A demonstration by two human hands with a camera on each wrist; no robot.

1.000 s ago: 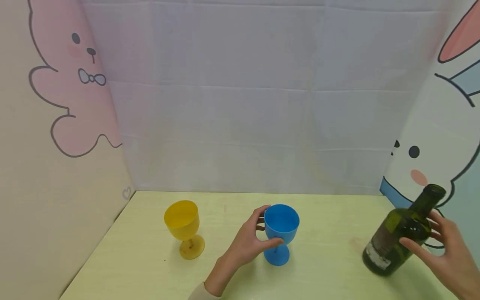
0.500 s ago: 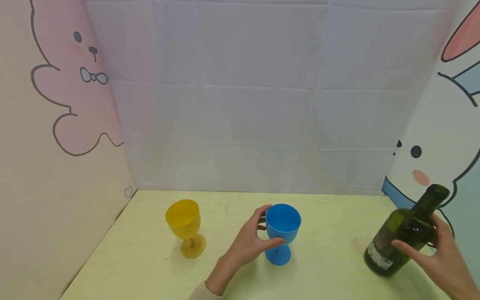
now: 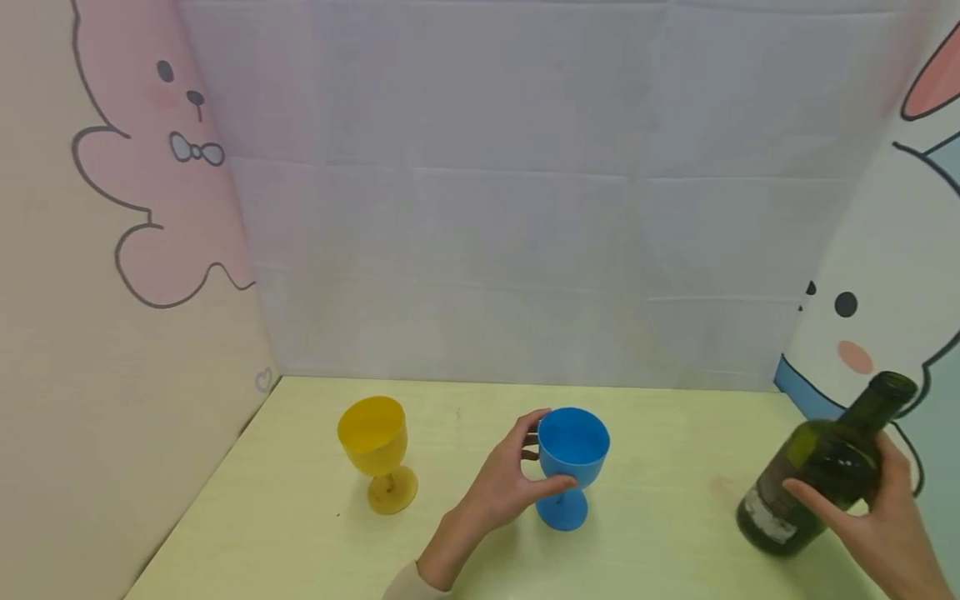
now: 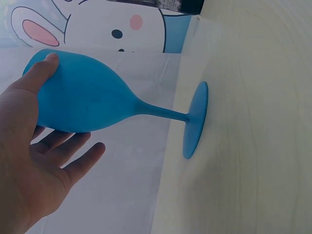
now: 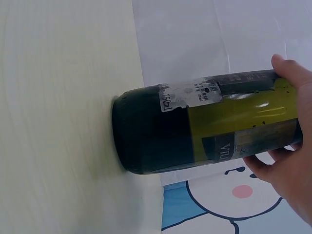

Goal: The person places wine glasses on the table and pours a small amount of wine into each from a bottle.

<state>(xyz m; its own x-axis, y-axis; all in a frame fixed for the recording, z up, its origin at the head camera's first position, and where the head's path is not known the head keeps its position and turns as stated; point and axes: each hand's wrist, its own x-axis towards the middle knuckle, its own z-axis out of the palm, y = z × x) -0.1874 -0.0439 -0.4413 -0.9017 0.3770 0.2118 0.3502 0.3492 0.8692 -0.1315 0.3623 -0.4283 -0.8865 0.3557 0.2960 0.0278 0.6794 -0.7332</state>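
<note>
A blue goblet [image 3: 573,446] stands upright on the pale table. My left hand [image 3: 504,485] holds its bowl, thumb across the near side and some fingers behind it. In the left wrist view, the goblet [image 4: 83,92] has its thin stem and round foot in sight, while lower fingers of the left hand [image 4: 34,161] stick out below the bowl. At the right, my right hand [image 3: 885,525] grips a dark green wine bottle [image 3: 813,471] at its upper body. The right wrist view shows the bottle [image 5: 165,126] with worn labels, its base at the tabletop.
A yellow goblet [image 3: 372,442] stands upright to the left of the blue one. Behind the table [image 3: 660,517] hangs a white cloth [image 3: 465,208]. Side walls carry a pink bear drawing [image 3: 180,217] and a white rabbit drawing [image 3: 877,250].
My right hand's fingers have wrapped closer round the bottle. The head view has shifted slightly, so everything sits a little further right. My left hand keeps its hold on the blue goblet.
</note>
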